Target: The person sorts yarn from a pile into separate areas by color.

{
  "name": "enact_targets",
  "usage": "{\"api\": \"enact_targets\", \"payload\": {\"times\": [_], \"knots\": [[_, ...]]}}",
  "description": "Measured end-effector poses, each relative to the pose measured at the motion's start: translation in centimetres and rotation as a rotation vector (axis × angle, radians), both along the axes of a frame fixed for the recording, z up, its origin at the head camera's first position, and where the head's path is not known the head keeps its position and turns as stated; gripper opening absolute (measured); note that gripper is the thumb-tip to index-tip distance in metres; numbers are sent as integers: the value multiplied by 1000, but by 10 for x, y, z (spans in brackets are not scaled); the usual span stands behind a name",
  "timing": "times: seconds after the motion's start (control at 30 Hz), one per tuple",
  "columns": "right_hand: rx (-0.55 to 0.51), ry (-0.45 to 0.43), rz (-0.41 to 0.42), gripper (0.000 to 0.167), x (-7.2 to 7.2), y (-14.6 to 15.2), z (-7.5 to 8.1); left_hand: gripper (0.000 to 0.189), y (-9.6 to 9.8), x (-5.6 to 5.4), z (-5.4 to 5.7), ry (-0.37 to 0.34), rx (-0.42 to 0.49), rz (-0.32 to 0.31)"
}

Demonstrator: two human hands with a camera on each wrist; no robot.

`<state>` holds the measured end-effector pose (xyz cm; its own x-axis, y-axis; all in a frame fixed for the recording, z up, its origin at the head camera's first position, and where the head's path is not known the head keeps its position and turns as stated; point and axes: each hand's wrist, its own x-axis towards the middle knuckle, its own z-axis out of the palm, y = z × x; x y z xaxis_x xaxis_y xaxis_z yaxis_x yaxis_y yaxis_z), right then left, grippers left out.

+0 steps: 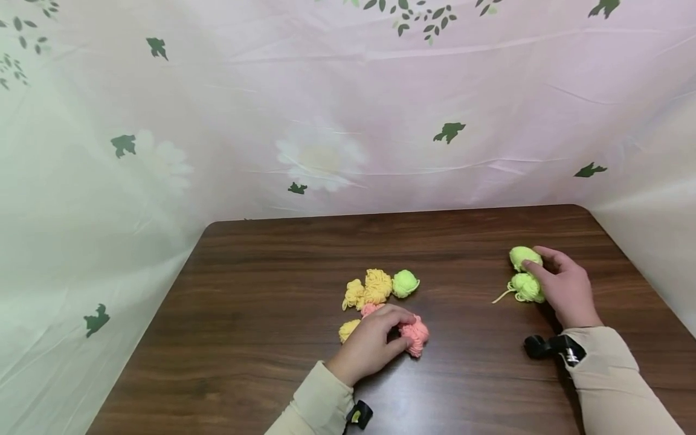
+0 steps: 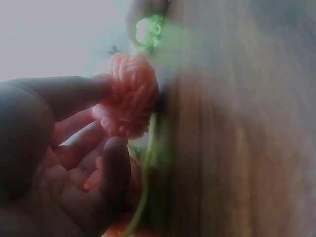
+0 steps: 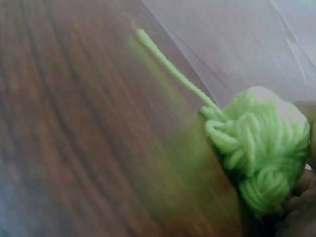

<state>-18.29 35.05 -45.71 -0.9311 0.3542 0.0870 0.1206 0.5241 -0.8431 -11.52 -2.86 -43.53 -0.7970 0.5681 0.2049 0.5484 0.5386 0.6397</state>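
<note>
My left hand (image 1: 375, 338) pinches a pink ball of yarn (image 1: 415, 336) between thumb and fingers, close over the table; the left wrist view shows the same pink ball (image 2: 129, 96) at the fingertips. More pink yarn (image 1: 371, 309) peeks out behind that hand. On the right, my right hand (image 1: 568, 289) grips a smooth yellow-green ball of yarn (image 1: 524, 258) with thumb and fingers. Just in front of it lies a second yellow-green ball (image 1: 526, 288), its loose tail trailing left. That tailed ball (image 3: 261, 143) fills the right side of the right wrist view.
Behind the left hand, yellow yarn balls (image 1: 377, 286) cluster beside a bright green one (image 1: 405, 284). Another yellow ball (image 1: 348, 330) is partly covered by the hand. The dark wooden table (image 1: 244, 326) meets a printed cloth (image 1: 234, 121) at its back and sides.
</note>
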Motion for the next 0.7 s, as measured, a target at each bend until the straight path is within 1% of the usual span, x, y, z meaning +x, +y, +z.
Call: {"api": "enact_targets", "payload": {"times": [0.13, 0.23, 0.3, 0.53, 0.7], "knots": [[9, 10, 15, 59, 1, 0, 0, 28, 0, 0, -1, 3, 3, 3], [2, 39, 7, 57, 2, -1, 1, 28, 0, 1, -1, 1, 7, 3], [-9, 70, -12, 54, 2, -1, 2, 28, 0, 1, -1, 0, 10, 1], [-62, 200, -142, 40, 4, -10, 13, 28, 0, 1, -1, 3, 10, -3], [-97, 248, -170, 33, 9, -20, 25, 28, 0, 2, 0, 3, 12, -1]]}}
